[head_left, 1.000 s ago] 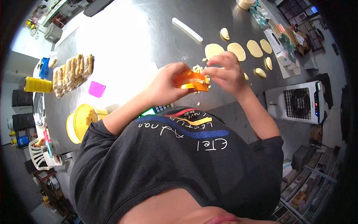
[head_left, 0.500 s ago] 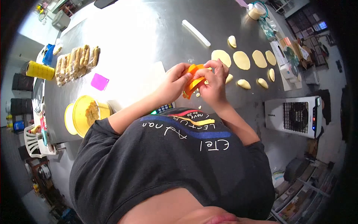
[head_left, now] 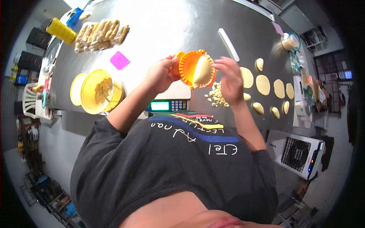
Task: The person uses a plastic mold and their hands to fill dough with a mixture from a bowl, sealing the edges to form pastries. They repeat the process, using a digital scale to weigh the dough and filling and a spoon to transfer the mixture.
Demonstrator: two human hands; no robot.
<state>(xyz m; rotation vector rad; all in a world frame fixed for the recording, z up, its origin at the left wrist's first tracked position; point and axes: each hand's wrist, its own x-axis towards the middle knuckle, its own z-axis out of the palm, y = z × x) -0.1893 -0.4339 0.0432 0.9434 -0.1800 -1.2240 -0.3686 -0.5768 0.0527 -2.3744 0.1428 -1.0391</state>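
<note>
My left hand (head_left: pixel 162 74) grips an orange dumpling press (head_left: pixel 185 71) by its side, and the press lies opened out. In its right half sits a folded dough turnover (head_left: pixel 204 70) with a crimped edge. My right hand (head_left: pixel 230 78) is beside the press, fingers apart, fingertips right at the rim near the turnover and holding nothing. Below the press a digital scale (head_left: pixel 173 105) shows a lit display. Small dough scraps (head_left: pixel 217 95) are heaped on the table under my right hand.
Flat dough rounds (head_left: pixel 262 84) and folded turnovers (head_left: pixel 258 108) lie to the right, near a white rolling pin (head_left: pixel 229 45). At left stand a yellow tub of filling (head_left: pixel 90 105), a purple scraper (head_left: pixel 119 60) and bagged sticks of food (head_left: pixel 99 35). An air cooler (head_left: pixel 296 154) stands right of the table.
The press, folded between both hands before, is now opened out with the crimped turnover showing. My right hand has come off it to the right, and the view has shifted.
</note>
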